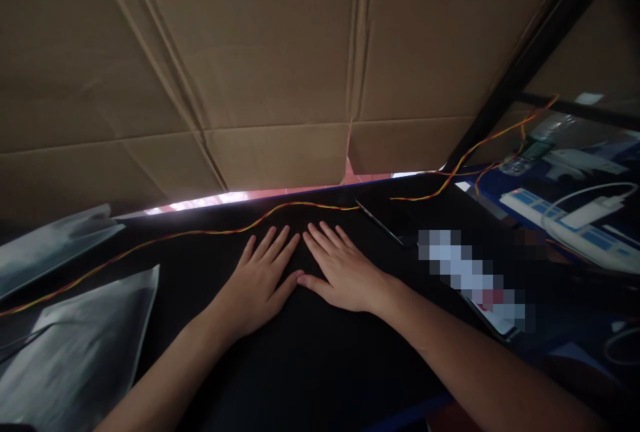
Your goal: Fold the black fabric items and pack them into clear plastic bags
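Observation:
My left hand (261,285) lies flat on the black tabletop (300,365), fingers spread and pointing away from me. Beside it my right hand (345,271) rests palm down in the same way, its thumb tip touching or almost touching the left thumb. Neither hand holds anything. Just beyond the fingertips runs a twisted red and yellow wire (295,204). A dark phone-like slab (387,219) lies past my right hand, with the wire passing at it. To the left of my left hand is a translucent plastic pouch (95,332).
Tall cardboard (275,52) walls off the far side. Another plastic pouch (55,239) lies at far left. On the right are a white power strip (560,225) with a plugged-in white charger (595,209), a clear bottle (537,145) on its side, and a partly pixelated flat item (490,315).

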Motion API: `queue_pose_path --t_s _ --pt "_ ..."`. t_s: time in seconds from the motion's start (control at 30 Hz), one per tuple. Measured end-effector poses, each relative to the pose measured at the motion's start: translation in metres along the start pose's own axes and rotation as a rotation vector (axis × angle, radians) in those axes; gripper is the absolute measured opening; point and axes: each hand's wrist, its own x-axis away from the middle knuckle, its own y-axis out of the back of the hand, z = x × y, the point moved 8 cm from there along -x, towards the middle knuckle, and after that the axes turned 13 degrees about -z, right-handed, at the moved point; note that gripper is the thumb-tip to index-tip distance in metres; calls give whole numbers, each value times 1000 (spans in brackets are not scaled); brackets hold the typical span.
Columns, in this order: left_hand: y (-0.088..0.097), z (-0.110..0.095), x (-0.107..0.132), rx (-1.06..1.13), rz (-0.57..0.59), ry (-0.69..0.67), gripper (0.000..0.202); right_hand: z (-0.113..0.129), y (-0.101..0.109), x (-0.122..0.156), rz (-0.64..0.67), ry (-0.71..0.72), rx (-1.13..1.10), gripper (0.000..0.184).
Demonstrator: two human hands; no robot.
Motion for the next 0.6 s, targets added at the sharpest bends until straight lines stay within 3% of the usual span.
queue_pose_path --t_s 0.47,0.53,0.6 --pt "1 1 -3 36 29 17 71 0 0 0 -9 1 0 81" --pt "10 3 -2 31 38 -1 70 0 0 0 2 -6 10 80" --pt "32 13 8 13 1 -11 63 0 1 0 22 -12 14 80"
